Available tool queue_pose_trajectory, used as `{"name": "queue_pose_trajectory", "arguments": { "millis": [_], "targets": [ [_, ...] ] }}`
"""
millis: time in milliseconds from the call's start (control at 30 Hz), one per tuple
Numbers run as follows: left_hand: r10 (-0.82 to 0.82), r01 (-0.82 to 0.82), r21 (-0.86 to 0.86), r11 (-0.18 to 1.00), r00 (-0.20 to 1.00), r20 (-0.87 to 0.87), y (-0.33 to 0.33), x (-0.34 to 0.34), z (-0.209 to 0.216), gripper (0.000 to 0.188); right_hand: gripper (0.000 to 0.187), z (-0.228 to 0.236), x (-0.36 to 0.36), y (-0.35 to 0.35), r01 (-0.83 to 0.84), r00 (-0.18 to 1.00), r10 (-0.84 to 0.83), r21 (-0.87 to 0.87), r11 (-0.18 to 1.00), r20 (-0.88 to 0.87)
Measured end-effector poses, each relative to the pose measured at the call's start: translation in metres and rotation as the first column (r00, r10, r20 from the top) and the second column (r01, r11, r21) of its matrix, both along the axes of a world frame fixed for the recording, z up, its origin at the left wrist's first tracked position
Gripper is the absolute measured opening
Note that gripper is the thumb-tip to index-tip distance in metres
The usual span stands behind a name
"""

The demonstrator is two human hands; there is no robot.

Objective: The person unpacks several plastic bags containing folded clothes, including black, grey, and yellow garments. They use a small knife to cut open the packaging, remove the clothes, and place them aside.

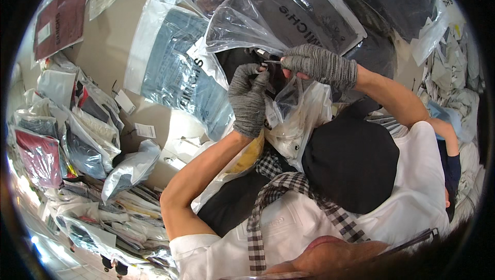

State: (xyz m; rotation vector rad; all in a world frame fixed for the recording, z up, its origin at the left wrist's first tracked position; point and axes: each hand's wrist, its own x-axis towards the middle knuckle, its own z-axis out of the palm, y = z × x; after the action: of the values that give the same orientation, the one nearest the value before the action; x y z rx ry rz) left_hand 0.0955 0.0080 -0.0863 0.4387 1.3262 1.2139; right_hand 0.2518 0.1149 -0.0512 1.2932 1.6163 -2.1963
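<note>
My left hand (248, 98) and my right hand (322, 66) both wear grey knitted gloves with bare fingertips. They meet close together over a dark folded garment (234, 63). Fingers of both hands are pinched around something thin and small between them, too small to name. Near the fingertips a small pale label (262, 53) shows against the dark cloth. A clear plastic bag (242, 24) with a dark garment inside lies just beyond my hands. Crumpled clear plastic (304, 112) sits below my right hand.
Left of my hands lies a bagged blue-grey garment (175, 55). A maroon bagged garment (60, 22) is at the far left, above piles of bagged clothes (87, 130). Loose white tags (145, 130) lie on the floor. Another person's navy sleeve (450, 158) appears at the right.
</note>
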Motion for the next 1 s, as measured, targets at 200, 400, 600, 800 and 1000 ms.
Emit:
{"name": "queue_pose_trajectory", "arguments": {
  "millis": [200,400,600,800,1000],
  "targets": [
    [-0.026,0.022,-0.065,0.998,0.997,-0.070,-0.017,-0.012,-0.003,0.014,0.038,-0.005,-0.005,-0.016,0.020,0.997,0.001,-0.253,0.967,0.083],
    [0.000,-0.005,-0.127,0.992,0.999,-0.036,-0.019,-0.020,0.005,0.013,0.037,-0.004,-0.015,-0.020,0.045,0.998,-0.029,-0.280,0.959,0.063],
    [-0.049,0.034,-0.106,0.994,0.989,-0.141,-0.024,-0.031,0.000,0.011,0.037,-0.013,-0.021,-0.024,0.011,0.998,0.006,-0.269,0.963,0.061],
    [-0.116,0.101,-0.077,0.992,0.969,-0.219,-0.025,-0.032,0.001,0.010,0.036,-0.013,-0.028,-0.037,0.164,0.986,-0.143,-0.327,0.931,0.087],
    [-0.111,0.105,-0.036,0.994,0.962,-0.249,-0.026,-0.031,-0.002,0.010,0.033,-0.025,-0.039,-0.054,0.263,0.965,-0.253,-0.186,0.947,0.073]
  ]
}}
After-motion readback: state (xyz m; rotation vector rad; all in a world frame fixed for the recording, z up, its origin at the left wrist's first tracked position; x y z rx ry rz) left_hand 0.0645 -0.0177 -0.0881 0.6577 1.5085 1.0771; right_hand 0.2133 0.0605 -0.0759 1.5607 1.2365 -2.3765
